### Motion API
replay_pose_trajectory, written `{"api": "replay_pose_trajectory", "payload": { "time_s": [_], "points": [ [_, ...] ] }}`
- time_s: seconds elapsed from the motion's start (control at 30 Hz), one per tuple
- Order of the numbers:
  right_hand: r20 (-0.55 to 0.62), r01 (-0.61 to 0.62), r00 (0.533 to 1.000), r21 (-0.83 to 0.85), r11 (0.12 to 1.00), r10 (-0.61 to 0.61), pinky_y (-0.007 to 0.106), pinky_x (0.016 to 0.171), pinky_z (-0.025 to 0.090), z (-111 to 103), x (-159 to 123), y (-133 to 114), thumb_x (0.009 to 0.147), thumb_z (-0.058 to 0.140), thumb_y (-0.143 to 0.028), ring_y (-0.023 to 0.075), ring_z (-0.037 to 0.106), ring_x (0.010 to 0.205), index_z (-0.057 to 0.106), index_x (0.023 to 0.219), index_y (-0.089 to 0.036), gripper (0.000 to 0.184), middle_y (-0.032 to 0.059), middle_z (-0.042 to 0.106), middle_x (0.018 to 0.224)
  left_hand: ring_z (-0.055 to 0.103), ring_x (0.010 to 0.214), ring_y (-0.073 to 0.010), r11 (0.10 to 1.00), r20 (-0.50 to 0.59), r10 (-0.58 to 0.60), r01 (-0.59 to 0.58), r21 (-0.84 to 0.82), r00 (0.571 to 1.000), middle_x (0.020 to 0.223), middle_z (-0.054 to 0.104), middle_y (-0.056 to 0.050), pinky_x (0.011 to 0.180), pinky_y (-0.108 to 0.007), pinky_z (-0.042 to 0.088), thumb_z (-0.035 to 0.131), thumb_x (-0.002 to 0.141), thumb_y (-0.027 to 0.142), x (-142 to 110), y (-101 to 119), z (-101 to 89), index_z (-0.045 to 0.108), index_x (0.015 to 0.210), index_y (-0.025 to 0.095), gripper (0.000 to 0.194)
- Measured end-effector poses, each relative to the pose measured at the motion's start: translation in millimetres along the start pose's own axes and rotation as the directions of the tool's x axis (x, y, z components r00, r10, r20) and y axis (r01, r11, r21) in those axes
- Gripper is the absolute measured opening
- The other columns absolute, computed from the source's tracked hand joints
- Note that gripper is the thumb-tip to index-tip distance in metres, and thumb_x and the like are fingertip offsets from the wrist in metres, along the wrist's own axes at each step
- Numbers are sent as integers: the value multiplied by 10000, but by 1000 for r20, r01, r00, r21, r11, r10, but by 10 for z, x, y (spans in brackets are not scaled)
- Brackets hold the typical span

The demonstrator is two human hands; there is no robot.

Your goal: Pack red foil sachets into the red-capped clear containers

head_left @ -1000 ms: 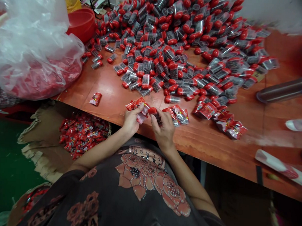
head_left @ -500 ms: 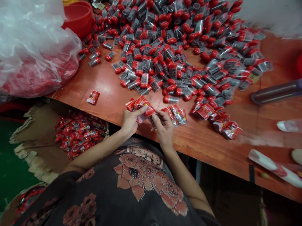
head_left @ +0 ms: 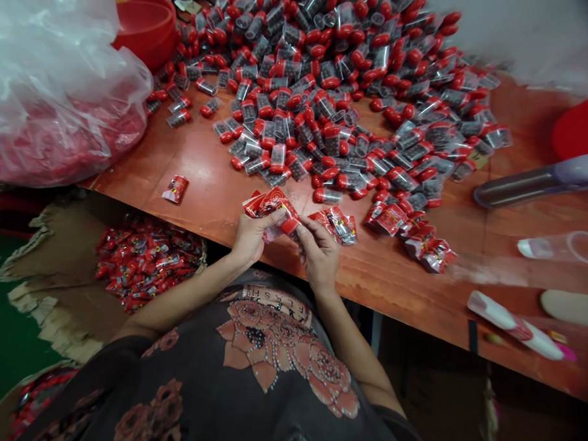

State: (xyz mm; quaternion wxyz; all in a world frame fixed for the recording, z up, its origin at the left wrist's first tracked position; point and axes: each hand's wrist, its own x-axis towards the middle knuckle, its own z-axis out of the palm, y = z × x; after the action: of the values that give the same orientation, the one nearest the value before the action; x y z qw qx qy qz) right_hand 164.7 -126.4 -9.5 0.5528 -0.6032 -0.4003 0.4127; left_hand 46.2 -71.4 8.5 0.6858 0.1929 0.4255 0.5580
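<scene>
Grip on both sides is closed: the left hand [head_left: 249, 239] clamps a small fan of red printed foil sachets [head_left: 268, 203], and the right hand [head_left: 319, 254] pinches a clear tube with a red cap [head_left: 290, 225], which sits just above the front edge of the orange-brown wooden surface [head_left: 212, 184]. The left thumb lies close beside that tube, and the two hands nearly touch. Both hands sit right at that edge, with the forearms coming over it from the person's dark floral shirt [head_left: 269, 349].

Measured from the same edge, a small cluster of sachets [head_left: 335, 225] lies just right of the right hand, a larger cluster [head_left: 410, 235] lies farther right, and a lone sachet [head_left: 175, 188] lies well left of the hands. Farther back from the edge spreads a big heap of red-capped clear tubes [head_left: 299, 97], with only a narrow band of wood between its nearest tube [head_left: 327, 196] and the hands.

Below the edge, on the left, an open cardboard box [head_left: 57, 294] holds many red sachets [head_left: 146, 266]. Along the far left of the surface sits a plastic bag of red contents [head_left: 50, 99], with a red basin [head_left: 146, 29] behind it. Blurred tube-shaped objects [head_left: 539, 186] lie toward the right end.
</scene>
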Motion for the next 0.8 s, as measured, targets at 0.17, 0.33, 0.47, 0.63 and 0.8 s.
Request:
{"api": "replay_pose_trajectory", "payload": {
  "time_s": [0.17, 0.33, 0.47, 0.63, 0.8],
  "points": [
    [27, 18, 999, -20, 1000, -17, 317, 597, 566, -30, 4, -44, 842, 672, -359, 151, 644, 706, 730, 1054, -260, 241, 9, 691, 813, 631, 683, -111, 1000, 3, -12, 12, 5, 1000, 782, 697, 8, 728, -282, 525, 866, 606, 171, -12, 3, -8, 704, 788, 184, 244],
    [56, 34, 998, -14, 999, -33, 349, 696, 580, -42, 3, -49, 824, 701, -340, 159, 662, 772, 734, 1012, -246, 212, 7, 704, 857, 631, 674, -101, 1000, 2, -2, 2, -9, 1000, 773, 700, 18, 702, -258, 533, 887, 571, 183, -19, 6, -11, 704, 778, 180, 277],
    [39, 15, 999, 2, 1000, -15, 329, 648, 578, -41, 0, -28, 833, 689, -352, 148, 650, 721, 718, 1027, -243, 224, 5, 691, 833, 645, 680, -122, 999, 28, -38, 37, 28, 999, 777, 714, -3, 682, -270, 548, 889, 572, 205, -45, 6, -27, 711, 785, 176, 279],
    [21, 61, 998, -74, 995, -60, 266, 474, 507, -26, -16, 41, 902, 601, -352, 115, 571, 568, 639, 1191, -271, 303, 6, 645, 814, 669, 678, -153, 994, 48, -63, 58, 96, 997, 806, 731, -45, 670, -299, 564, 885, 589, 219, -66, 4, -71, 735, 816, 174, 275],
    [47, 184, 983, -189, 964, -178, 330, 605, 580, 7, -58, 132, 951, 508, -299, 169, 641, 769, 535, 1381, -331, 431, 53, 651, 996, 682, 672, -173, 981, 91, -96, 79, 175, 991, 814, 739, -67, 637, -306, 576, 891, 573, 210, -102, 42, -99, 742, 826, 164, 297]
  ]
}}
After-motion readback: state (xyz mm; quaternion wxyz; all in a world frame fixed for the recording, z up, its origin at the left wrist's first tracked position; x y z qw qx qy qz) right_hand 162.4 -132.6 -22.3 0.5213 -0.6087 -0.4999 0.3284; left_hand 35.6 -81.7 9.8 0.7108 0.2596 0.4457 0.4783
